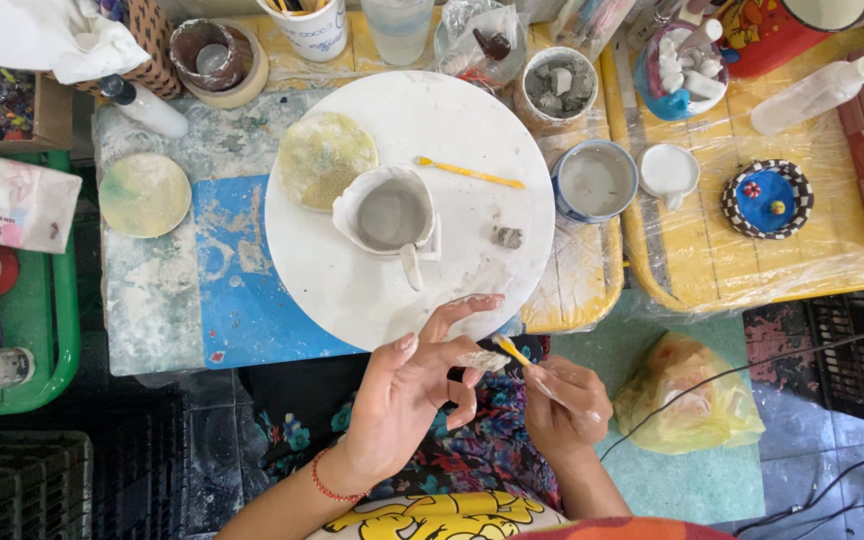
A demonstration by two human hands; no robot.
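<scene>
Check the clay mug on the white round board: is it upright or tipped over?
Upright. The clay mug stands on the white round board, its open mouth facing up toward the camera, with the grey inside bottom visible and its handle pointing toward the person.

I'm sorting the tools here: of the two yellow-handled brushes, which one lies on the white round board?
The brush lying alone on the board, right of the clay cup. The other brush is off the board, held in the right hand.

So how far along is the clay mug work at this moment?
Done: the pale grey clay mug body stands formed on the round white turntable, a handle-like strip at its lower side. In hand: the left hand holds a small pale clay piece, the right hand working it with a yellow-handled tool. Left: that piece isn't on the mug.
</scene>
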